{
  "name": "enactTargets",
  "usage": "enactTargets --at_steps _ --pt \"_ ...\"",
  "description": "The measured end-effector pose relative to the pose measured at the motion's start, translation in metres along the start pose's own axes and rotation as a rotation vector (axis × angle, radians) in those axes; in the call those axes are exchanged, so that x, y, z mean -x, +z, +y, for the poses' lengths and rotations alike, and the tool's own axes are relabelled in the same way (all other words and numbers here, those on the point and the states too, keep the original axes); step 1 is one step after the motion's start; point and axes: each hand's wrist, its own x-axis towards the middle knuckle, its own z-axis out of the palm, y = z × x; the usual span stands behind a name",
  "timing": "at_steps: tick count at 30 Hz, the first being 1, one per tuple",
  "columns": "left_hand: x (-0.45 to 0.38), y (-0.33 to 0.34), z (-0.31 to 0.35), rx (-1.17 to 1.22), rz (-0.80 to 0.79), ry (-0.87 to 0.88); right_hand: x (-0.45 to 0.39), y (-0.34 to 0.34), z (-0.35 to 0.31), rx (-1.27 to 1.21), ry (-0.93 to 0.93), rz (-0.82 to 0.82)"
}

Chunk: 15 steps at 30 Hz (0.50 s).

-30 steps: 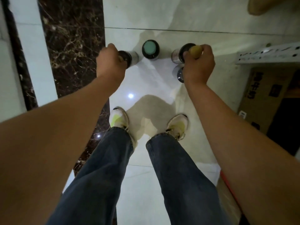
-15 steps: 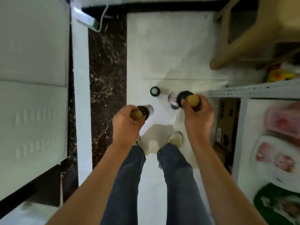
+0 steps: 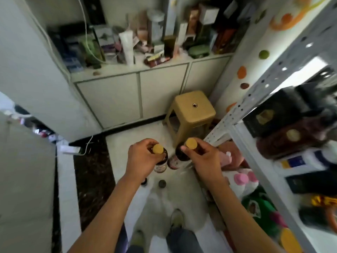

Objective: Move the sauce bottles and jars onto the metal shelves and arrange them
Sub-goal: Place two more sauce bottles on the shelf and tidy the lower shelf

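Both hands have come up from floor level since the earlier frames, each carrying a bottle, and the view has swung up to take in the room. Bottom centre: jeans and shoes on the pale floor. Two dark jars remain on the floor between the forearms, one in plain sight, the other half hidden by the left wrist. Left hand grips the neck of a dark sauce bottle with yellow cap, centre frame, held upright in the air. Right hand grips a second yellow-capped bottle just beside the first; the bottles sit close, contact unclear. Right edge of frame: metal shelves with perforated grey uprights, already carrying dark boxes, packets and pink-lidded items, blurred. Just beyond the hands stands a tan plastic stool, next to the shelf upright. Upper centre: white cabinet with a cluttered top of boxes, bottles and tubes, too blurred to name. Left side: white wall panel, and a strip of dark marble floor at lower left.
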Motion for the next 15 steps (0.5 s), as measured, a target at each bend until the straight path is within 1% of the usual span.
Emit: enactTargets --at_steps 4,5,8,12,15 --pt "0.005 -0.029 0.071 0.126 -0.08 0.225 0.022 -0.032 -0.066 -0.004 -0.135 0.116" --pt "0.007 -0.039 0.09 0.169 -0.114 0.276 0.029 -0.041 -0.082 -0.01 -0.17 0.175" --pt "0.014 -0.061 0.145 0.323 -0.227 0.361 0.053 -0.069 -0.125 -0.045 -0.223 0.362" --pt "0.043 -0.069 0.214 0.472 -0.377 0.492 0.09 -0.109 -0.174 -0.107 -0.274 0.523" --pt "0.073 -0.065 0.256 0.545 -0.459 0.541 0.119 -0.143 -0.205 -0.103 -0.34 0.606"
